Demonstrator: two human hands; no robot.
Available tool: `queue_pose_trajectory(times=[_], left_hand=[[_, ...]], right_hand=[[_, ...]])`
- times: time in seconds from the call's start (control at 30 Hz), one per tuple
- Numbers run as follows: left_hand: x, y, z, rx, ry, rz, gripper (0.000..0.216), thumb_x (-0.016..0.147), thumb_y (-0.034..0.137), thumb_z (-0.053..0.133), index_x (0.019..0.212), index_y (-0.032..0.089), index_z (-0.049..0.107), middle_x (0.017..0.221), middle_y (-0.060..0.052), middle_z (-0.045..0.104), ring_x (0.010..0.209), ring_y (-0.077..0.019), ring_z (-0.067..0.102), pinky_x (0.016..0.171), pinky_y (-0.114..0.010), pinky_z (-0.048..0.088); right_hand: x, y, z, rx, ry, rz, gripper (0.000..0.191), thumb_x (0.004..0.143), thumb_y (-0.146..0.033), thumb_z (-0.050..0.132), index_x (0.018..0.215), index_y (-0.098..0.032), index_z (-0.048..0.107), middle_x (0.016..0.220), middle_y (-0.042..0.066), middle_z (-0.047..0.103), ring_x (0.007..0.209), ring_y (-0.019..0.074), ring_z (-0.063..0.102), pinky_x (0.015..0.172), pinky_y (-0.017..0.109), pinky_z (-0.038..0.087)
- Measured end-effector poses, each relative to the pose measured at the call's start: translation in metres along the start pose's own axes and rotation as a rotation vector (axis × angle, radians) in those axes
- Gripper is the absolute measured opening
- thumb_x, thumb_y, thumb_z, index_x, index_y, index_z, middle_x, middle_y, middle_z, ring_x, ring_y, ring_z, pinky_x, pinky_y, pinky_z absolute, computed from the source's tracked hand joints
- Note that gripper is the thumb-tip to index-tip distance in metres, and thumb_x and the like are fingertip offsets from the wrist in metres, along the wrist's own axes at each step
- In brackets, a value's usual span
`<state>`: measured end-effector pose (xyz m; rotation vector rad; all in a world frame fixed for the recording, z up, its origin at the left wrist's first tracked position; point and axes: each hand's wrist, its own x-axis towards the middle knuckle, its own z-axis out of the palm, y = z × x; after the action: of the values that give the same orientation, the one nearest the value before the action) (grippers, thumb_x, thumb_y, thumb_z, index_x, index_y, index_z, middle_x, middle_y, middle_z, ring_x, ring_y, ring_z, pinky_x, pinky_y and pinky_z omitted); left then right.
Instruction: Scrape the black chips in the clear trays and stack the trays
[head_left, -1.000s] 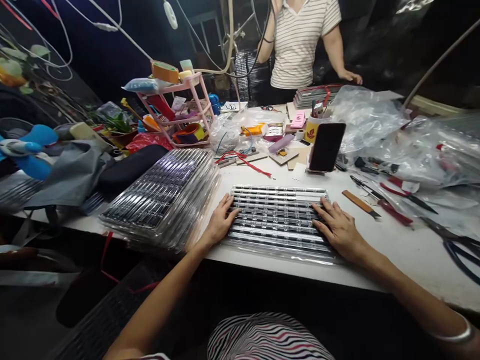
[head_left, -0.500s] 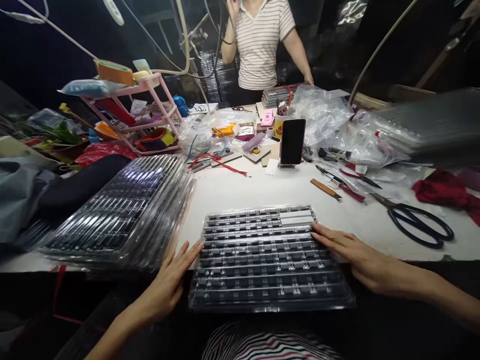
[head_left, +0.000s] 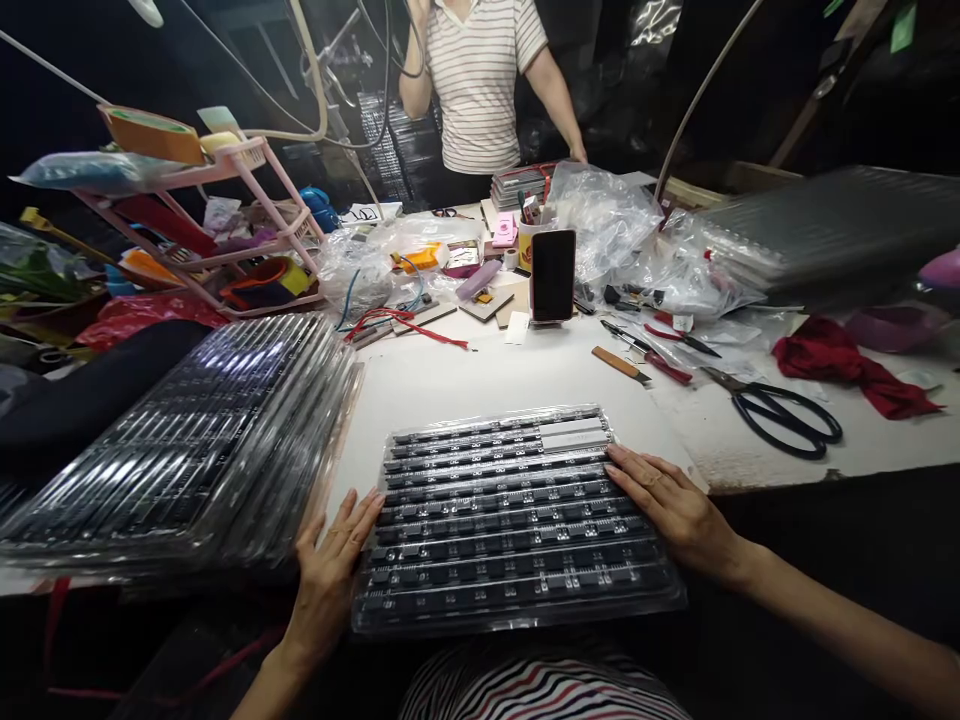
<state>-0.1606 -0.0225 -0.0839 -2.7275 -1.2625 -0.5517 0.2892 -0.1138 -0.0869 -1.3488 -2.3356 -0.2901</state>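
Tray has come toward the person since a second ago: then lying fully on the table, now hanging over the near edge above the striped lap. Left hand has slid off the tray's top to its side.

- Clear plastic tray (head_left: 517, 520), filled with rows of small dark parts, is sitting at the front of the white table (head_left: 465, 380), its near half jutting past the table's edge.
- Left hand (head_left: 330, 570) is lying flat and wide, fingers spread, pressing against the tray's left edge; gripping nothing.
- Right hand (head_left: 675, 510) is resting flat on the tray's right side, fingers stretched out over the rows, likewise closing on nothing.
- Stack of like trays (head_left: 187, 440) is leaning just beside the left hand, on the table's left end.
- Second stack of trays (head_left: 840, 230) is sitting far right, blurred.
- Black phone (head_left: 553, 275) is standing upright behind the tray, well apart from it.
- Black scissors (head_left: 780, 410) are lying to the right, near a red cloth (head_left: 840, 360).
- Pink rack (head_left: 225, 200) is crowding the back left corner.
- A co-worker in a striped shirt (head_left: 480, 80) is standing at the table's far side.
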Motion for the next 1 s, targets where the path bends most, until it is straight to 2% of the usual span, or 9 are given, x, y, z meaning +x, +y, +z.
queue_pose_trajectory(times=[0.23,0.33,0.43,0.53,0.6,0.67,0.8,0.9,1.0], left_hand=[[-0.002,-0.001,0.001,-0.046,0.067,0.042,0.054,0.093,0.019,0.036,0.145,0.025,0.025,0.135,-0.012,0.050,0.127,-0.0260,0.045,0.104,-0.045,0.026],[0.015,-0.001,-0.014,-0.161,0.153,-0.006,0.044,0.093,0.024,0.037,0.136,0.022,0.042,0.126,-0.010,0.060,0.114,-0.0232,0.057,0.096,-0.039,0.037],[0.059,-0.003,-0.032,-0.232,0.278,-0.246,0.043,0.088,0.049,0.040,0.101,0.017,0.065,0.095,-0.008,0.069,0.087,-0.0220,0.064,0.079,-0.034,0.047],[0.117,-0.013,-0.043,-0.142,0.375,-0.428,0.062,0.093,0.050,0.016,0.083,0.013,0.064,0.071,-0.008,0.064,0.066,-0.0180,0.059,0.064,-0.030,0.044],[0.146,-0.022,-0.045,-0.097,0.363,-0.512,0.061,0.096,0.045,0.013,0.081,0.013,0.063,0.069,-0.007,0.063,0.064,-0.0157,0.056,0.062,-0.027,0.041],[0.163,-0.028,-0.042,-0.069,0.282,-0.579,0.057,0.095,0.046,0.022,0.071,0.014,0.063,0.062,-0.006,0.061,0.060,-0.0150,0.054,0.059,-0.026,0.038],[0.163,-0.031,-0.018,-0.043,0.060,-0.696,0.048,0.091,0.045,0.038,0.063,0.015,0.064,0.058,-0.010,0.061,0.062,-0.0203,0.058,0.058,-0.028,0.037],[0.151,-0.027,0.003,-0.051,-0.057,-0.736,0.042,0.090,0.043,0.041,0.092,0.012,0.068,0.074,-0.014,0.067,0.075,-0.0264,0.062,0.066,-0.032,0.041],[0.137,-0.022,0.013,-0.097,-0.142,-0.675,0.047,0.090,0.041,0.044,0.129,0.014,0.050,0.094,-0.013,0.067,0.090,-0.0257,0.062,0.076,-0.032,0.042]], right_hand=[[0.003,0.005,-0.005,0.037,0.056,-0.060,0.056,0.091,-0.007,0.033,0.146,-0.013,0.022,0.139,0.018,0.041,0.130,0.0260,0.037,0.097,0.046,0.043],[0.013,0.018,-0.015,0.184,0.065,-0.103,0.051,0.092,-0.013,0.034,0.142,-0.016,0.031,0.138,0.015,0.044,0.126,0.0252,0.044,0.094,0.043,0.045],[0.046,0.037,-0.025,0.286,0.180,0.115,0.035,0.094,-0.031,0.034,0.125,-0.023,0.049,0.120,0.009,0.061,0.106,0.0229,0.060,0.085,0.039,0.050],[0.097,0.053,-0.029,0.198,0.295,0.443,0.039,0.093,-0.047,0.033,0.112,-0.019,0.054,0.080,0.009,0.067,0.072,0.0249,0.064,0.065,0.038,0.049],[0.129,0.058,-0.030,0.157,0.245,0.595,0.044,0.093,-0.049,0.032,0.110,-0.015,0.054,0.071,0.009,0.063,0.064,0.0249,0.060,0.059,0.036,0.044],[0.150,0.060,-0.024,0.124,0.086,0.713,0.044,0.093,-0.049,0.031,0.103,-0.015,0.057,0.072,0.010,0.064,0.066,0.0254,0.060,0.058,0.034,0.041],[0.156,0.058,0.005,0.036,-0.244,0.806,0.045,0.093,-0.046,0.031,0.101,-0.011,0.058,0.083,0.017,0.066,0.079,0.0299,0.063,0.063,0.034,0.042],[0.147,0.054,0.028,-0.002,-0.353,0.829,0.054,0.093,-0.048,0.026,0.114,-0.006,0.053,0.082,0.020,0.065,0.081,0.0338,0.063,0.065,0.038,0.044],[0.141,0.051,0.038,-0.047,-0.438,0.849,0.064,0.092,-0.053,0.019,0.123,-0.005,0.048,0.080,0.021,0.066,0.080,0.0365,0.064,0.066,0.043,0.045]])
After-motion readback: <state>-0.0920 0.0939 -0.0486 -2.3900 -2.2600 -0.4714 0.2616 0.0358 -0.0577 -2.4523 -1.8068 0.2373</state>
